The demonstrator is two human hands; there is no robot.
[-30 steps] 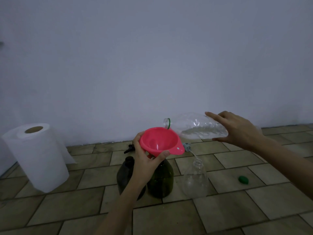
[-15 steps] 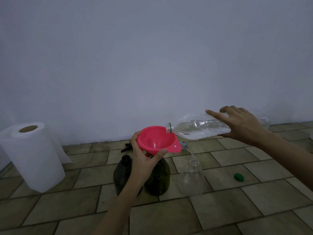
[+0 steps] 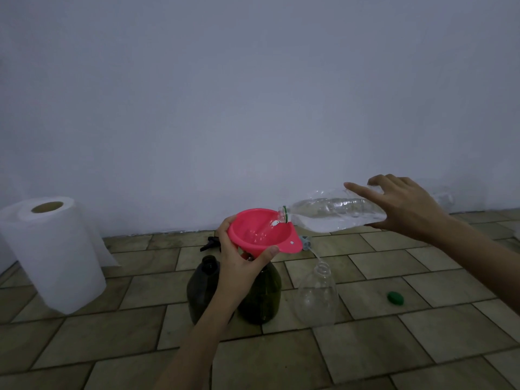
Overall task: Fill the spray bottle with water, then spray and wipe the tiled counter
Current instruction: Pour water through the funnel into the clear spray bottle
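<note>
Fill step underway, spray & wipe not yet begun: water bottle (image 3: 334,213) is gripped by R hand (image 3: 405,206) & tipped into pink funnel (image 3: 261,232), pinched by L hand (image 3: 239,266) over green bottle (image 3: 261,296) on tiled counter (image 3: 365,347), paper towel roll (image 3: 53,249) untouched.

Left arm comes up from the bottom middle, forearm angled up and a bit right, wrist bent back. The left hand (image 3: 239,273) has its thumb on the near rim of the funnel (image 3: 260,235) and fingers curled round the far-left edge, holding it up. Right arm reaches in from the right side, forearm sloping up toward the middle. The right hand (image 3: 399,205) grips the water bottle (image 3: 323,216) from above, index finger stretched out straight along it, thumb underneath.
</note>
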